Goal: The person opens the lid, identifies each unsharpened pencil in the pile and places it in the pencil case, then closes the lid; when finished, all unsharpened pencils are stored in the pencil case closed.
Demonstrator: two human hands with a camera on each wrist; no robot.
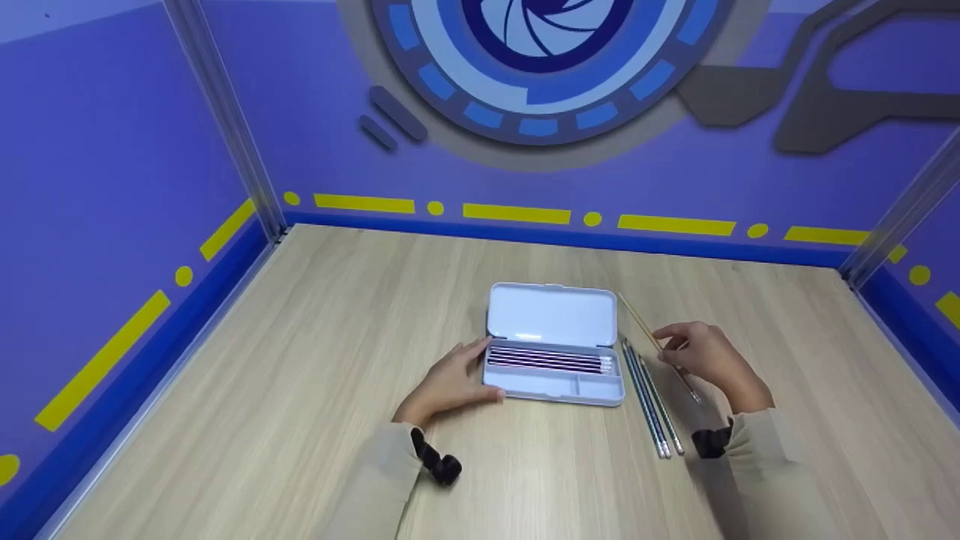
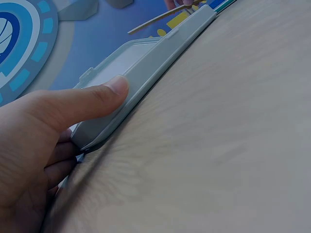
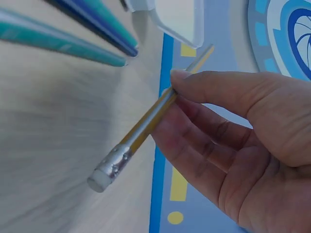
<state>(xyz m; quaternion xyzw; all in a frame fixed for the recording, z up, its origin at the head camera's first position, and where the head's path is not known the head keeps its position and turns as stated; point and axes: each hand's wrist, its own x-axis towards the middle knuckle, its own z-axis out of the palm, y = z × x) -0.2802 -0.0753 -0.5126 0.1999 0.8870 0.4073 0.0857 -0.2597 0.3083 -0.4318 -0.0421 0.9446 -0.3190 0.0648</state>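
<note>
An open white pencil case (image 1: 555,375) lies mid-table with several pencils (image 1: 551,360) in its tray. My left hand (image 1: 457,379) holds the case's left end, thumb on the front edge (image 2: 114,90) and fingers curled round the end of the case (image 2: 146,73). My right hand (image 1: 701,352) pinches a yellow pencil (image 1: 656,345) between thumb and fingers, lifted off the table just right of the case; its eraser end (image 3: 104,177) points toward me. Several blue and teal pencils (image 1: 652,405) lie on the table beside the case, also seen as pencils (image 3: 73,29) in the right wrist view.
The wooden table (image 1: 300,360) is boxed in by purple walls (image 1: 112,187) on the left, back and right. Beige sleeves and black wrist straps (image 1: 439,465) show at the bottom.
</note>
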